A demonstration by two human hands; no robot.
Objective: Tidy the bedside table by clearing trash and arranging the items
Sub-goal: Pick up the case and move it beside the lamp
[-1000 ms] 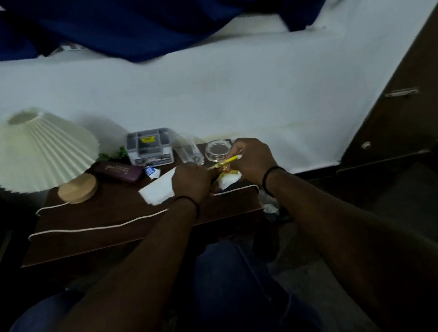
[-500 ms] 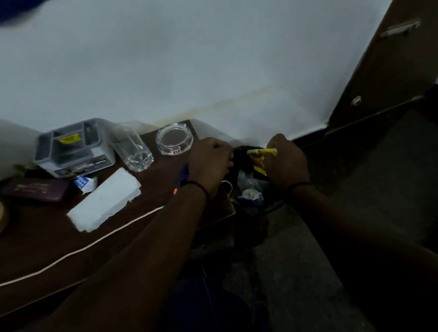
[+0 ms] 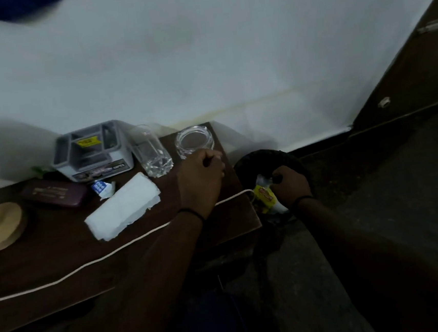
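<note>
My right hand (image 3: 290,184) hangs curled over the round black bin (image 3: 246,160) at three o'clock; whether it grips the yellow wrapper (image 3: 265,196) below, I cannot tell. My fisted left hand (image 3: 200,175) could knock the clear glass ashtray (image 3: 194,140).

Dim, bluish light w/ motion blur top left, wide-angle bending at edges.

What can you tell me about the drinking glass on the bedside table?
The drinking glass is clear, tall and straight-sided with a thick, heavy base. It stands upright near the back of the dark wooden table and looks empty, though the dim light makes that hard to confirm. It sits between the grey organiser and the round glass ashtray, just behind the white folded tissue. Neither hand touches it.
</note>
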